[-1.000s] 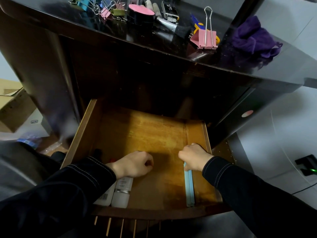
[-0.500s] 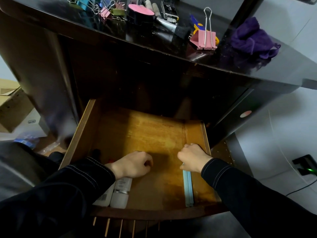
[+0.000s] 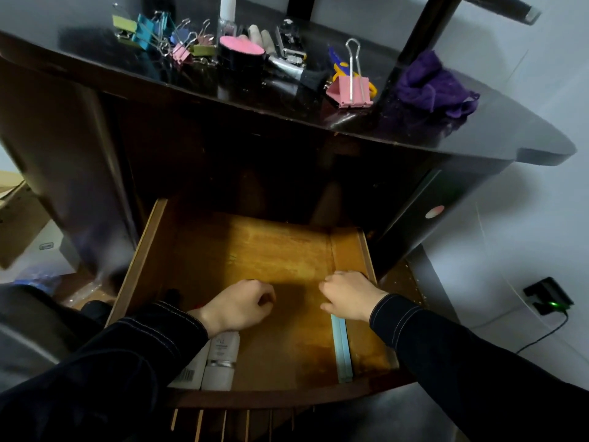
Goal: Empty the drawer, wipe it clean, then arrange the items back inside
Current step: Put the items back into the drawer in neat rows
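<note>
Drawer (image 3: 149,250), open, part-filled: white bottles (image 3: 220,362) front-left under left hand (image 3: 237,306), curled, hold untellable; right hand (image 3: 349,295) gripping pale blue strip (image 3: 342,349); binder clips (image 3: 350,87), purple cloth (image 3: 430,81) on desktop (image 3: 95,68); restocking seemingly unfinished.

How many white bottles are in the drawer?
2. Both lie at the drawer's front left corner: a barcode bottle, partly under the sleeve, and a second bottle beside it on its right. The sleeve may hide more.
</note>
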The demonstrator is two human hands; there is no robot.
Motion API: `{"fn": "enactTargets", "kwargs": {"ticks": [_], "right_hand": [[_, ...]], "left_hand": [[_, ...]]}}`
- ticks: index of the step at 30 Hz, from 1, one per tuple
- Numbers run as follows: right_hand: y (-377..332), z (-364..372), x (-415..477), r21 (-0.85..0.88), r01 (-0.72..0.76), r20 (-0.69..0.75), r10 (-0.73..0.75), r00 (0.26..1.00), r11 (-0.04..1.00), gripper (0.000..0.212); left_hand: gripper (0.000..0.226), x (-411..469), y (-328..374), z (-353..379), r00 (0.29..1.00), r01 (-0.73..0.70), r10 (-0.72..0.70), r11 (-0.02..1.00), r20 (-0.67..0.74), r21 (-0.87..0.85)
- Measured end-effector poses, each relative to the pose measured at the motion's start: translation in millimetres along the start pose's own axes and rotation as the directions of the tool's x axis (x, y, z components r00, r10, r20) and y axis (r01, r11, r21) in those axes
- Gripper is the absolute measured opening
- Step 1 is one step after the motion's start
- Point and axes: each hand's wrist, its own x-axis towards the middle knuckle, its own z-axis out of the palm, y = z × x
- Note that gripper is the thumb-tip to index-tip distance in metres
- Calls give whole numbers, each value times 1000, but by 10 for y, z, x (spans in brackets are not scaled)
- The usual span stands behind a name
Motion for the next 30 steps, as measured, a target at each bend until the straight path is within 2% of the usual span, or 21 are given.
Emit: {"fn": "enactTargets", "kwargs": {"ticks": [2,5,8,10,12,15,17,18,19,20,22,24,26,27,30], "right_hand": [[16,-102,-93,59,-8,-57,11,998,998,31],[15,-365,-266,136,-4,-235,36,971,991,28],[-6,-774,-510,160,13,-434,58,899,987,27],[-20,-1098,-696,183,63,-542,47,839,981,27],[-36,-1435,-875,205,123,-680,51,731,971,24],[-30,-1907,-1055,246,251,-895,120,430,936,12],[33,-2178,-1056,300,311,-940,224,258,902,4],[86,-2294,-1018,346,318,-934,292,208,883,7],[148,-2395,-963,407,311,-912,362,192,859,13],[215,-2478,-897,474,287,-879,430,206,832,20],[341,-2580,-745,588,204,-801,530,278,783,38],[448,-2584,-582,647,136,-735,565,376,751,49],[512,-2545,-448,678,142,-689,557,463,721,43],[536,-2524,-399,692,163,-678,556,481,703,37],[574,-2502,-358,696,200,-686,557,469,689,24]], "left_hand": [[19,-22,51,-57,995,-7,8,1000,-103,10],[19,-87,183,-194,959,-36,29,999,-282,-17],[20,-184,376,-427,888,-114,120,993,-444,41],[19,-275,526,-672,815,-189,209,978,-541,93],[19,-385,689,-981,733,-247,275,960,-622,133],[17,-542,939,-1448,610,-329,328,933,-721,147],[17,-625,1086,-1711,536,-361,337,920,-774,151],[17,-658,1145,-1826,501,-370,336,916,-798,153],[16,-682,1197,-1934,463,-370,334,915,-821,163],[15,-698,1236,-2038,425,-359,331,916,-843,180],[14,-691,1279,-2230,372,-306,320,928,-871,210],[13,-629,1271,-2411,375,-228,301,947,-877,227],[12,-513,1229,-2582,395,-149,291,956,-871,252],[13,-444,1218,-2659,404,-117,290,957,-868,265],[18,-217,1217,-2851,398,-42,292,953,-870,301]]}}
